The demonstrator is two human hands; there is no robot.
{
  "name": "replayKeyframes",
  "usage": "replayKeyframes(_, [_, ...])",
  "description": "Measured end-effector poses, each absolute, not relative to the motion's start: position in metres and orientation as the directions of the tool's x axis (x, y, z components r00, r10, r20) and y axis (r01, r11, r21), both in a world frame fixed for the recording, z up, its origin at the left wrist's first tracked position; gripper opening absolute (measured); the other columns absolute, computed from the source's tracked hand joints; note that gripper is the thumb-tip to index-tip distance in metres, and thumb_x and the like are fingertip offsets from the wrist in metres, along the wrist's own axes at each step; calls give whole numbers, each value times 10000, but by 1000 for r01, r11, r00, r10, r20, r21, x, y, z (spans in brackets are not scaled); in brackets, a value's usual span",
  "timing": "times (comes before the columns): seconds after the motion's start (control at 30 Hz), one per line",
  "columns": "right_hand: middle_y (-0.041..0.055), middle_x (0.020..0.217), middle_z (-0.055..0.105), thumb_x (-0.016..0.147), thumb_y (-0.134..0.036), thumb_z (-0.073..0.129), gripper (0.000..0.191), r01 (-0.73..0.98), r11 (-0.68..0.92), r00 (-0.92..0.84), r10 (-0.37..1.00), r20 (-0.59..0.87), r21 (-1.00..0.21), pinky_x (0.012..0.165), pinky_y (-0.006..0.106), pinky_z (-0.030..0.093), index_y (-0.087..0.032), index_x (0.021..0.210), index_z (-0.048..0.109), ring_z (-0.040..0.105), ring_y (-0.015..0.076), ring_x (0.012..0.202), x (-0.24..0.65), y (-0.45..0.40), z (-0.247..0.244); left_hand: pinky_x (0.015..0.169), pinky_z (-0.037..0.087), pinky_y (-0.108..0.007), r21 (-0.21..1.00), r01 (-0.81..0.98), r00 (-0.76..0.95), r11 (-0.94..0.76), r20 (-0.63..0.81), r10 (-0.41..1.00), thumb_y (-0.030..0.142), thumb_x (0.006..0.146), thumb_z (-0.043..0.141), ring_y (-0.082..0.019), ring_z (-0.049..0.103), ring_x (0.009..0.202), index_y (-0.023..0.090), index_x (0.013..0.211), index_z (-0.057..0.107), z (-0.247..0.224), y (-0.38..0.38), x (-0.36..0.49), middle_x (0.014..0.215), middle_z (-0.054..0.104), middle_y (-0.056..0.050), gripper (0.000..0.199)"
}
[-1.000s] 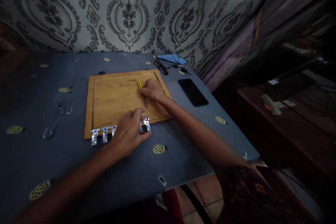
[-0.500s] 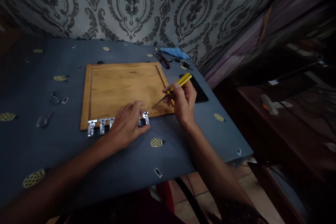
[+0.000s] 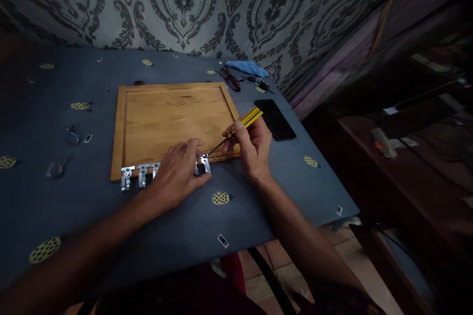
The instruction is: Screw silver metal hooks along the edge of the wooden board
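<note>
A framed wooden board (image 3: 173,113) lies flat on the blue patterned tablecloth. Along its near edge runs a metal strip with several hooks (image 3: 143,175). My left hand (image 3: 179,172) rests over the middle of this strip, its fingers closed round the strip and the board's edge, hiding some hooks. In my right hand (image 3: 251,147) is a yellow-handled screwdriver (image 3: 251,116), slanting down to the left. Its tip is at the right end of the strip, by the last hook (image 3: 205,163); whether a screw is there is too small to tell.
A black phone (image 3: 275,119) lies right of the board. Glasses (image 3: 230,78), keys (image 3: 260,82) and a blue cloth (image 3: 247,67) are behind it. Loose hooks (image 3: 73,135) lie to the left. The table's right edge (image 3: 325,167) slants toward me.
The screwdriver tip has moved left and down, from the bare wood to the end of the metal strip. My right hand has shifted slightly left. The view has shifted a little.
</note>
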State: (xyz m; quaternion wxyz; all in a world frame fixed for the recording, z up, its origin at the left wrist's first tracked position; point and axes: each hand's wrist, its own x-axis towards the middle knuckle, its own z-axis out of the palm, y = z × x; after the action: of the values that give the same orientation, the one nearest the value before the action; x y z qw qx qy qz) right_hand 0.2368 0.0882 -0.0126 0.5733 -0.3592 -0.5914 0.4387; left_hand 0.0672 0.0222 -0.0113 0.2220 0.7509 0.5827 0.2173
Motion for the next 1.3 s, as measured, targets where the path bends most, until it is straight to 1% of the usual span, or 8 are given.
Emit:
replayKeyframes(0.17, [-62, 691, 629, 854, -599, 690, 406, -70, 364, -62, 928, 368, -929, 401, 188, 500, -226, 862, 529, 574, 66, 429, 237, 88, -13, 944, 499, -471, 582, 781, 229, -228, 74, 971, 215, 767, 795, -311, 644, 1078, 208, 1170, 417, -12, 22, 67, 1107, 688, -85, 552])
replayKeyframes(0.33, [-44, 721, 647, 876, -592, 669, 400, -56, 353, -91, 930, 357, -934, 403, 185, 487, -223, 874, 514, 605, 75, 469, 237, 88, -14, 934, 501, -463, 586, 776, 222, -235, 95, 970, 217, 757, 797, -303, 649, 1069, 225, 1155, 420, -15, 21, 67, 1093, 685, -64, 548])
replayKeyframes(0.6, [-44, 740, 648, 886, -584, 661, 374, -40, 367, -127, 921, 369, -930, 415, 188, 483, -235, 890, 524, 597, 74, 482, 237, 83, -11, 942, 494, -465, 579, 784, 234, -225, 61, 970, 232, 769, 785, -305, 640, 1082, 210, 1183, 414, -11, 21, 66, 1110, 684, -82, 557])
replayKeyframes(0.73, [-38, 772, 646, 924, -527, 640, 311, -18, 405, -158, 901, 403, -914, 433, 195, 478, -231, 921, 544, 605, 70, 497, 237, 79, -10, 931, 496, -466, 568, 793, 236, -219, 44, 971, 243, 780, 773, -307, 638, 1073, 215, 1161, 421, -9, 21, 67, 1113, 683, -83, 520])
replayKeyframes(0.87, [-28, 829, 661, 955, -434, 632, 213, -16, 433, -190, 884, 428, -901, 506, 209, 513, -230, 962, 569, 653, 77, 567, 237, 75, -11, 933, 493, -472, 561, 799, 236, -219, 44, 971, 239, 774, 766, -314, 636, 1077, 216, 1136, 429, -8, 22, 68, 1109, 683, -83, 495])
replayKeyframes(0.93, [-24, 843, 659, 957, -423, 634, 203, -17, 445, -200, 876, 440, -895, 530, 216, 524, -229, 965, 575, 662, 78, 583, 238, 74, -12, 928, 494, -469, 561, 798, 234, -220, 49, 971, 235, 774, 761, -311, 638, 1072, 220, 1120, 436, -8, 22, 68, 1104, 682, -76, 475])
replayKeyframes(1.13, [-31, 780, 621, 938, -480, 642, 255, 8, 423, -247, 879, 408, -906, 542, 247, 554, -234, 966, 580, 654, 101, 572, 239, 73, -12, 914, 493, -474, 568, 792, 232, -223, 56, 971, 241, 781, 754, -308, 638, 1055, 210, 1123, 445, -9, 21, 68, 1096, 683, -85, 461])
replayKeyframes(1.3, [-37, 774, 619, 943, -463, 646, 240, -3, 433, -284, 864, 417, -901, 544, 249, 552, -251, 1045, 599, 672, 109, 591, 239, 73, -10, 906, 495, -452, 572, 782, 243, -247, 85, 966, 230, 775, 765, -288, 643, 1037, 218, 1140, 432, -11, 21, 67, 1087, 685, -70, 495])
